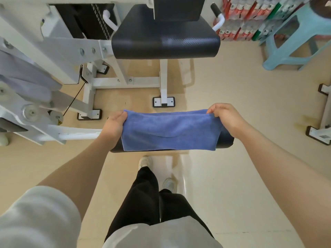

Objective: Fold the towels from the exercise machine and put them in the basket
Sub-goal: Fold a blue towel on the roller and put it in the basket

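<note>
A blue towel (170, 130) lies draped over a black padded roller (226, 139) of the white exercise machine (59, 51), at the near centre of the view; the towel covers most of the pad, with only the pad's right end and a strip along its near edge exposed. The left hand (113, 125) grips the towel's far left corner, fingers curled over the cloth edge. The right hand (224, 114) pinches the far right corner between thumb and fingertips, knuckles raised. The far edge of the towel is stretched fairly straight between the two hands, and a shallow crease crosses its middle. Beyond the towel stands the machine's black seat (165, 40) on a white post, with the frame and levers occupying the far left. A white handle with a black grip (217, 15) projects to the right of the seat. At far right stand a pale blue plastic stool (293, 42) and stacked packs of bottles (238, 20). The person's dark trousers and light shoes are visible below, on a beige floor (241, 86). No basket is in view.
</note>
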Motion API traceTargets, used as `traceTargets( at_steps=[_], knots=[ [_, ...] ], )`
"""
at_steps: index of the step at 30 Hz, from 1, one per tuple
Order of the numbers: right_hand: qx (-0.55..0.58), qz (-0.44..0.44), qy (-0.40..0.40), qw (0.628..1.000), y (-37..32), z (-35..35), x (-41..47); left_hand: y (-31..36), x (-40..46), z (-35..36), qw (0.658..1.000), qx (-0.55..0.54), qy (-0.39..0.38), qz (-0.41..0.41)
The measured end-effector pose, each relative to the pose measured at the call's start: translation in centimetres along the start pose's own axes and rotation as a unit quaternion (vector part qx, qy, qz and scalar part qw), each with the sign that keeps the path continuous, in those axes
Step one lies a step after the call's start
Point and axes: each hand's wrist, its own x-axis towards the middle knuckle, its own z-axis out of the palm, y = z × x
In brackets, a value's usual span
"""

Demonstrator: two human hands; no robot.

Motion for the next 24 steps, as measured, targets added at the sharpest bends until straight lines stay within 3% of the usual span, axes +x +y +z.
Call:
traceTargets(
  at_steps=[8, 13, 17, 22, 24],
  knots=[
    [0.028, 0.048, 0.152, 0.987, 1.7, 3.4, 3.3, -1.3, 3.6, 0.5, 0.992, 0.097, 0.074, 0.041],
    [-0.082, 0.098, 0.176, 0.976, 2.9, 3.6, 3.5, -2.3, 5.0, 0.3, 0.994, 0.061, 0.072, -0.056],
    [-0.118, 0.115, 0.163, 0.973, 4.8, 4.0, 1.9, -2.3, 4.2, -0.5, 0.996, 0.050, 0.043, -0.062],
    [-0.128, 0.105, 0.127, 0.978, 6.1, 4.3, 1.0, -3.9, 1.5, -0.4, 0.986, 0.152, -0.053, -0.041],
    [-0.134, 0.097, 0.113, 0.980, 6.0, 4.1, 1.0, -4.2, 1.1, -0.3, 0.984, 0.170, -0.045, -0.027]
  ],
)
